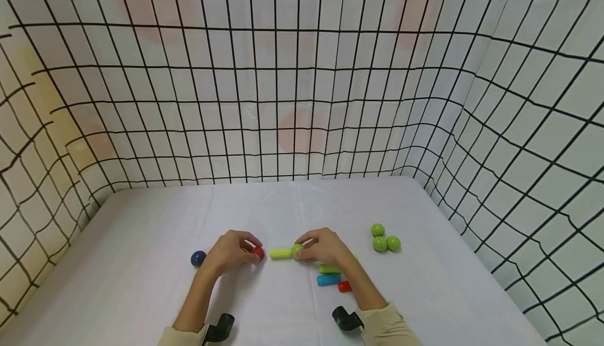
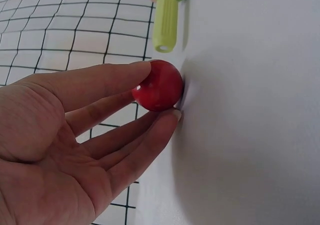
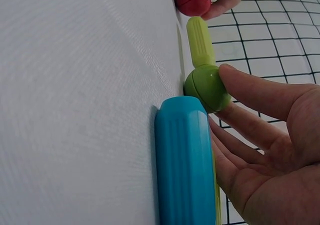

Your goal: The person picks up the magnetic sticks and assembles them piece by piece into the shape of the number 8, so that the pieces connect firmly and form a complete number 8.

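Note:
My left hand (image 1: 230, 252) pinches a shiny red ball (image 2: 161, 86) between thumb and fingertips, low over the white tabletop. Opposite it, my right hand (image 1: 325, 247) holds a green ball (image 3: 206, 89) with a seam, its thumb on one side and fingers on the other. A ridged yellow-green rod (image 1: 280, 253) meets the green ball end to end and points toward the red ball, with a small gap between. Whether rod and ball are joined cannot be seen. A blue ball (image 1: 198, 258) lies just left of my left hand.
Below my right forearm lie a blue rod (image 1: 328, 280), another yellow-green rod (image 1: 329, 269) and a red rod (image 1: 344, 286), partly covered. Three green balls (image 1: 379, 244) cluster at the right. Black wire mesh (image 1: 297, 101) walls the table's back and sides.

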Motion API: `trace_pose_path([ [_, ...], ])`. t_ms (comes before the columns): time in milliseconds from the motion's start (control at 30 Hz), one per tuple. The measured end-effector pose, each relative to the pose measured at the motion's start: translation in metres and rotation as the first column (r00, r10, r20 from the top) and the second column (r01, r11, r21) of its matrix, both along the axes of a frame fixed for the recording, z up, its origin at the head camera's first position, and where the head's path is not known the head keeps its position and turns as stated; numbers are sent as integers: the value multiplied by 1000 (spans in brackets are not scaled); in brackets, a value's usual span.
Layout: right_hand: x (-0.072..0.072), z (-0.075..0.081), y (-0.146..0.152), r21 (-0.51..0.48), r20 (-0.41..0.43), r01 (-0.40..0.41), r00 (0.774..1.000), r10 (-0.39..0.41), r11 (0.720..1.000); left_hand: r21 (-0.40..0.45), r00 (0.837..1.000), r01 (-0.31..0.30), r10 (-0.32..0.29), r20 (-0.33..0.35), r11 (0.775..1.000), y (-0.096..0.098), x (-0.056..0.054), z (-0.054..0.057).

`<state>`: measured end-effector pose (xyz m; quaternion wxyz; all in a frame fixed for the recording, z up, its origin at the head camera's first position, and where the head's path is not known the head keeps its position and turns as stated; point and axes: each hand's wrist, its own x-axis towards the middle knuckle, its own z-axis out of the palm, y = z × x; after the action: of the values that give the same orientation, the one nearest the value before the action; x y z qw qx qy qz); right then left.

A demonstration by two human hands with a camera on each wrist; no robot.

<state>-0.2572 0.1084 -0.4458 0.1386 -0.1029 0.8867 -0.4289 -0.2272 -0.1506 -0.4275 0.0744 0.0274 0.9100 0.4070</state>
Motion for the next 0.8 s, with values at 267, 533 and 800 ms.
trace_pose_path([
  [267, 0, 1, 0, -3, 5, -1, 1000, 1, 1000, -7, 1000, 12, -12, 2, 1000, 4, 2, 1],
  [533, 1, 4, -1, -3, 2, -5, 1000, 5, 1000, 17, 999, 33, -33, 9, 999, 4, 1, -2],
  [800, 1, 4, -1, 7, 7, 1, 1000, -1, 1000, 50, 999, 47, -48, 8, 998, 3, 1, -3],
])
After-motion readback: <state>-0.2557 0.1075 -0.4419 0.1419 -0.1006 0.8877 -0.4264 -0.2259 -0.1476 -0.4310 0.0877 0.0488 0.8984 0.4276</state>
